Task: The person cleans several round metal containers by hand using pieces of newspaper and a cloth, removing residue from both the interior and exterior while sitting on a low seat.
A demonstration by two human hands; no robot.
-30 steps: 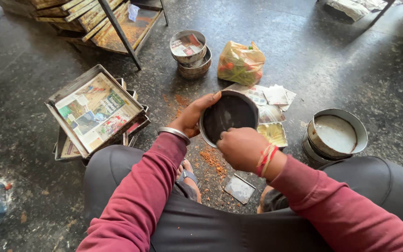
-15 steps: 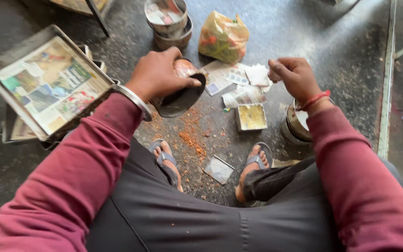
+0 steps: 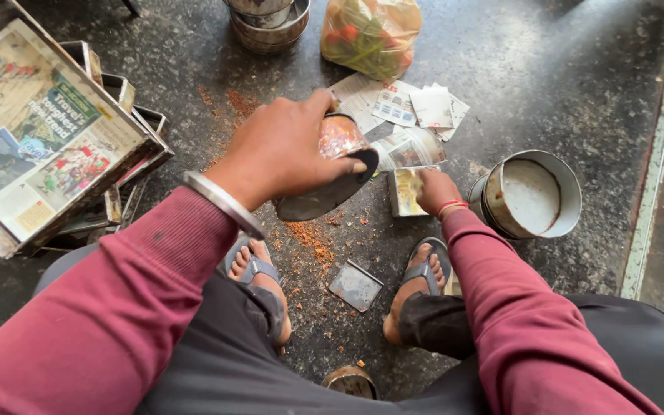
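My left hand (image 3: 282, 154) grips a round, dark metal tin (image 3: 332, 173) and holds it tilted above the floor, its worn outside facing up. My right hand (image 3: 433, 190) reaches down to a small rectangular tin (image 3: 405, 192) lined with yellowish paper, fingers resting on its right edge. Orange-brown crumbs (image 3: 309, 234) lie scattered on the dark floor below the round tin. A small square metal piece (image 3: 356, 285) lies between my sandalled feet.
A large round tin (image 3: 532, 196) with a pale lining stands right of my right hand. Paper cut-outs (image 3: 409, 107) and a plastic bag of vegetables (image 3: 370, 34) lie ahead. Newspaper-lined rectangular trays (image 3: 36, 138) are stacked at left; stacked round tins (image 3: 270, 19) sit at top.
My left hand has kept the round tin and turned it over more. My right hand has dropped from the paper pieces down onto the small rectangular tin. The view moved closer.
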